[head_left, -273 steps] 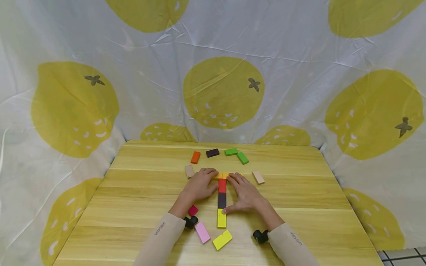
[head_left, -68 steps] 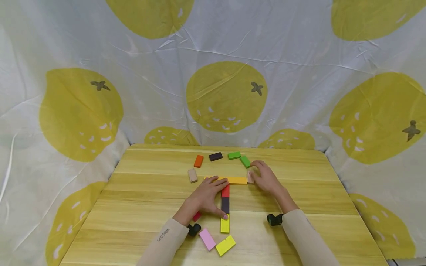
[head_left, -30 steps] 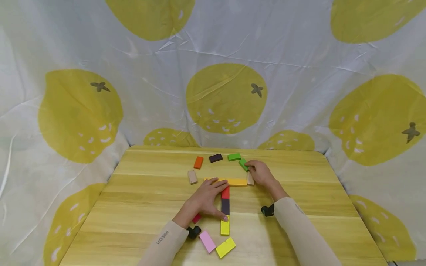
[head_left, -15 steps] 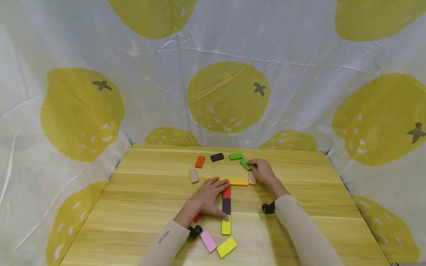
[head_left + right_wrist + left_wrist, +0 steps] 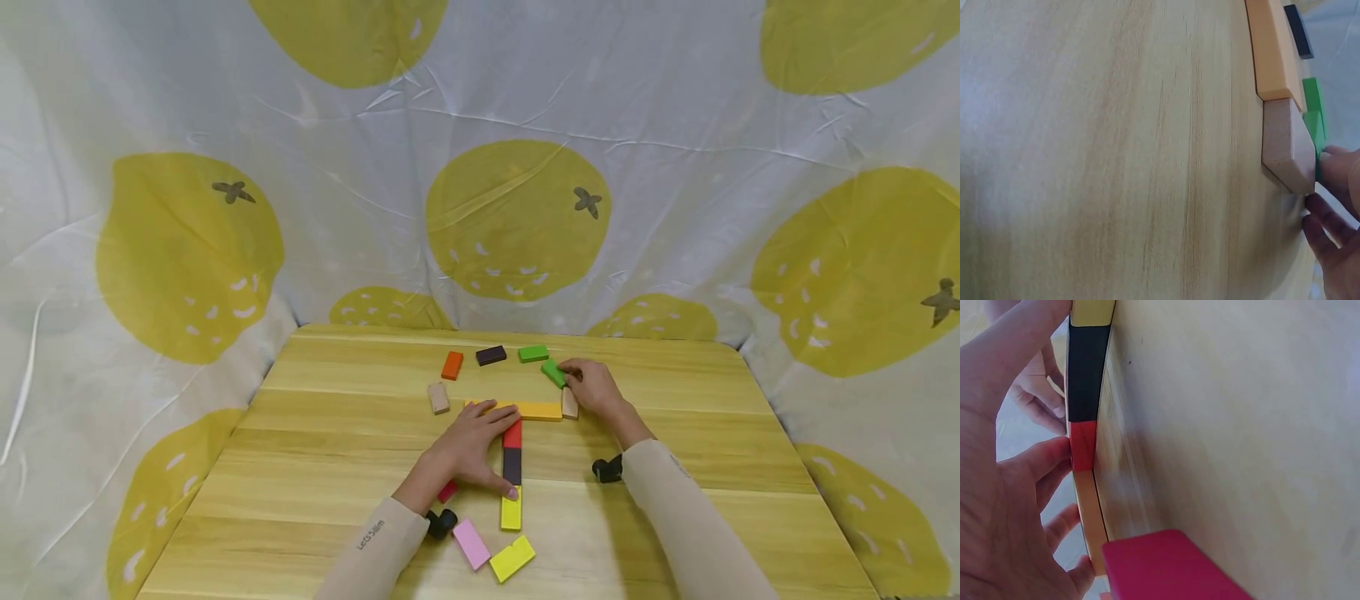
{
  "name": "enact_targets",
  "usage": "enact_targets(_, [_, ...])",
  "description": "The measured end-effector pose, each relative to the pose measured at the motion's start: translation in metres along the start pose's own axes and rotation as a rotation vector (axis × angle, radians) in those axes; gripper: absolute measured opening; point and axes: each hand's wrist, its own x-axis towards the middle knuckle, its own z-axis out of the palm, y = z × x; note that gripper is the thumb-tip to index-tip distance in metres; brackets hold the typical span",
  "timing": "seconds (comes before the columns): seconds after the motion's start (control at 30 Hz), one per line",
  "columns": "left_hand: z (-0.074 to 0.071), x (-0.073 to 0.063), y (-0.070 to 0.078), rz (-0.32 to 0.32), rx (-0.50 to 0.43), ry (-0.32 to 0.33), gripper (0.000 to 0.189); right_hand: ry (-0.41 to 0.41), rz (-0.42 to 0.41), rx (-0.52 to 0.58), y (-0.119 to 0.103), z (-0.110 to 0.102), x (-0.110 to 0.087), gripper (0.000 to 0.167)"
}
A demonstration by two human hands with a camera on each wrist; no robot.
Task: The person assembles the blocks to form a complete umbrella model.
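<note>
My left hand (image 5: 467,446) lies spread over a T of flat blocks. Its fingertips touch the orange bar (image 5: 542,411) and the red block (image 5: 513,433); its thumb rests on the yellow block (image 5: 511,515). Between red and yellow lies a black block (image 5: 512,467). At the bar's right end sits a beige block (image 5: 571,405), butted against it in the right wrist view. Just beyond, my right hand (image 5: 597,393) pinches the near end of a slanted green block (image 5: 552,372). In the right wrist view a fingertip presses that green block (image 5: 1314,128), partly hidden behind the beige one.
Behind the T lie an orange-red block (image 5: 452,365), a dark block (image 5: 491,355) and another green block (image 5: 533,353). A second beige block (image 5: 438,398) is left of the bar. Nearer are crimson (image 5: 447,492), pink (image 5: 471,544) and yellow (image 5: 513,559) blocks.
Earlier both hands were on the T. The right beige block has since come against the bar; my right hand went on to the slanted green block, shifting it slightly nearer. The left hand holds still lately.
</note>
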Motion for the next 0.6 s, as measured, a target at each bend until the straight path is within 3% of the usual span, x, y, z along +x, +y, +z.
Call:
enact_targets(0.3, [0.0012, 0.0005, -0.002, -0.001, -0.001, 0.009, 0.126, -0.028, -0.033, 0.013, 0.0028, -0.0011, 0.0017, 0.037])
enact_targets(0.6, [0.0004, 0.0, -0.0011, 0.0, -0.013, 0.004, 0.127, -0.003, -0.044, 0.008, 0.0052, -0.0015, -0.0002, 0.034])
